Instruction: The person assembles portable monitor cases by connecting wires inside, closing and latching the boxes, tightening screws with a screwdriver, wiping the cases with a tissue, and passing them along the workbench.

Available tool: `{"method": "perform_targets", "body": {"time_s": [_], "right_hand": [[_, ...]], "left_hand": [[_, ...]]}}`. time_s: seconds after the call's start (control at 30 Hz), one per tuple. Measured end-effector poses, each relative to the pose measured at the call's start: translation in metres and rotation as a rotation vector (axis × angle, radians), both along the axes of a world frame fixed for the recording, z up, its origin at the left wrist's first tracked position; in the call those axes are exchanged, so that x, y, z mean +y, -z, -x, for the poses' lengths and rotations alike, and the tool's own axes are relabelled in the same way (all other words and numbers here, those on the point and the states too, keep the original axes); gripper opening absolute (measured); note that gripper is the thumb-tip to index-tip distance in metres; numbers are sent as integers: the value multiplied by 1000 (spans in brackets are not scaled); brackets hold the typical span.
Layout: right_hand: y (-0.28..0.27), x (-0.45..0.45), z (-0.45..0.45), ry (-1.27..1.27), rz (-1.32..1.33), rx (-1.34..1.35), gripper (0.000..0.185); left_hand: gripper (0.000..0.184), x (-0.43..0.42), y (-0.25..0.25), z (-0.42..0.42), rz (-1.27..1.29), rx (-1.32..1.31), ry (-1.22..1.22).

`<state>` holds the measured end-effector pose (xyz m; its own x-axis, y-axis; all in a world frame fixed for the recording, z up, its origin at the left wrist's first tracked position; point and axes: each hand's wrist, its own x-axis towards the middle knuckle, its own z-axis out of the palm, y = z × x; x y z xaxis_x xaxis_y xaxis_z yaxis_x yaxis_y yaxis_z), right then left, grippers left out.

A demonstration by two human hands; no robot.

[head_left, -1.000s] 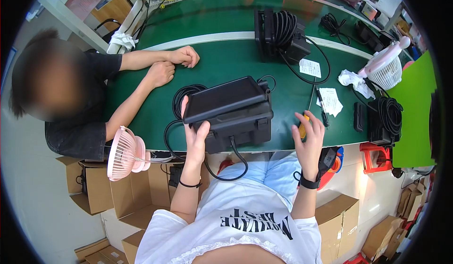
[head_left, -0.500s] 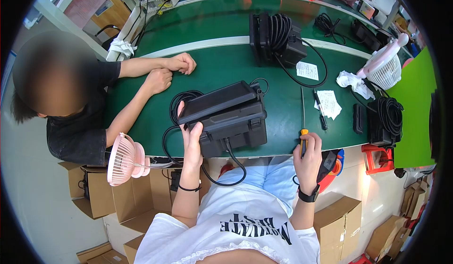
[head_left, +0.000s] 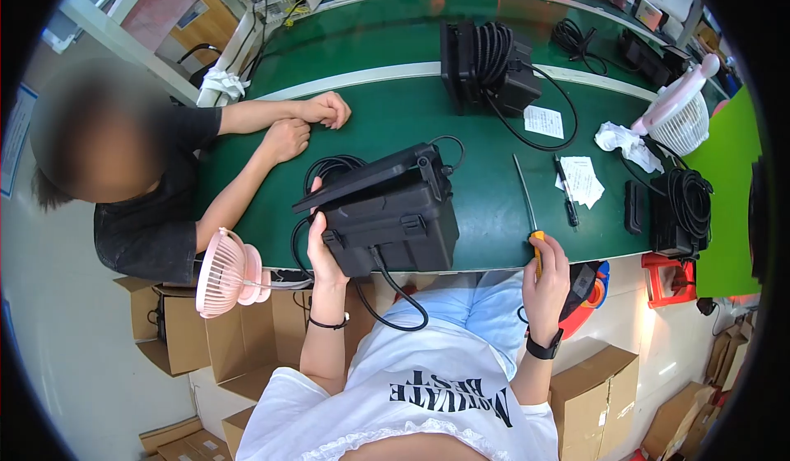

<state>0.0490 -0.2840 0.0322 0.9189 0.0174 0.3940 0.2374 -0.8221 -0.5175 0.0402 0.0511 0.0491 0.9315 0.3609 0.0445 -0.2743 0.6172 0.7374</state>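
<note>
My left hand point(head_left: 323, 255) is closed on the left end of a black box-shaped device point(head_left: 395, 235), thumb on the near side. The device is tilted over the table's front edge, with a flat black panel point(head_left: 366, 181) along its top. A black cable point(head_left: 403, 328) loops down from its near face, and coiled cable point(head_left: 333, 167) lies behind it. My right hand point(head_left: 547, 284) grips a screwdriver point(head_left: 536, 243) by its yellow handle, the shaft pointing away over the table. A pen point(head_left: 568, 193) and a paper slip point(head_left: 581, 183) lie just beyond it.
Another black device with wound cable point(head_left: 498, 66) stands further back, and one more point(head_left: 681, 214) at the right. A white-pink fan point(head_left: 675, 119) and crumpled tissue point(head_left: 627, 144) are nearby. A person's forearms point(head_left: 247, 165) rest at left beside a pink fan point(head_left: 226, 276). Cardboard boxes point(head_left: 597, 395) stand below.
The device in my left hand has tipped, so its panel shows more edge-on. The screwdriver's shaft leans further left. The whole view has shifted slightly.
</note>
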Motion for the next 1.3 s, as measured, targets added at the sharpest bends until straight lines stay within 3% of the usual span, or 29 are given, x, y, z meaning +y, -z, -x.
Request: {"method": "perform_targets", "body": {"time_s": [0.27, 0.37, 0.47, 0.5, 0.6, 0.7, 0.8, 0.87, 0.97, 1.03, 1.3], "right_hand": [[3, 7, -27, 10, 252, -71, 25], [-10, 15, -35, -22, 214, -176, 26], [-24, 35, -33, -180, -530, 89, 30], [-32, 47, -31, -282, -923, 172, 35], [-43, 67, -34, -324, -1371, 337, 37], [-27, 70, -38, -278, -1384, 390, 30], [-17, 72, -42, -233, -1413, 387, 18], [-20, 70, -49, -189, -1344, 412, 12], [-38, 72, -65, -227, -1237, 360, 12], [-44, 74, -74, -247, -1218, 347, 13], [-40, 74, -85, -255, -1136, 374, 18]], "left_hand": [[57, 2, -10, 10, 125, 138, -2], [51, -7, -23, 13, 140, 120, 31], [44, -21, -37, 14, 181, 128, 55], [47, -26, -37, 14, 174, 150, 63], [65, -28, -30, 17, 96, 149, 157], [74, -39, -27, 18, 28, 114, 120], [67, -40, -33, 19, 28, 119, 154], [58, -32, -19, 15, 134, 285, 203], [52, -30, -25, 9, 356, 454, 374], [59, -26, -25, 9, 497, 491, 523], [65, -38, -46, 18, 426, 601, 435]]}}
